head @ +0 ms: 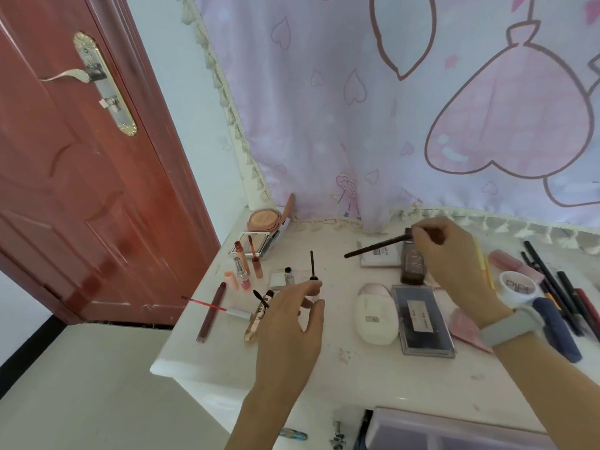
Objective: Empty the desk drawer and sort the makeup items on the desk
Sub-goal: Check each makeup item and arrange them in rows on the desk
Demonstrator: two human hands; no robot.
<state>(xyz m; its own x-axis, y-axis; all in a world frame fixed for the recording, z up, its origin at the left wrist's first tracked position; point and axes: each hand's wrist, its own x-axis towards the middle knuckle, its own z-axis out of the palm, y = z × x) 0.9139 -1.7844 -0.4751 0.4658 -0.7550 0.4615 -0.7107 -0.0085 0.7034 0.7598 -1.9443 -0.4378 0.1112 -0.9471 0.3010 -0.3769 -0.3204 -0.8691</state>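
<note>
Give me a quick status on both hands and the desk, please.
Left hand pinches upright mascara wand. Right hand holds dark brush. Makeup spread across desk; nothing blocking.

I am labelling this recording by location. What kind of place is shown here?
Most likely a bedroom or dressing corner in a home. A white desk covered with makeup stands against a pink curtain printed with hearts, beside a red-brown wooden door with a metal handle.

"PIPI" on white jar (516,287)
</note>
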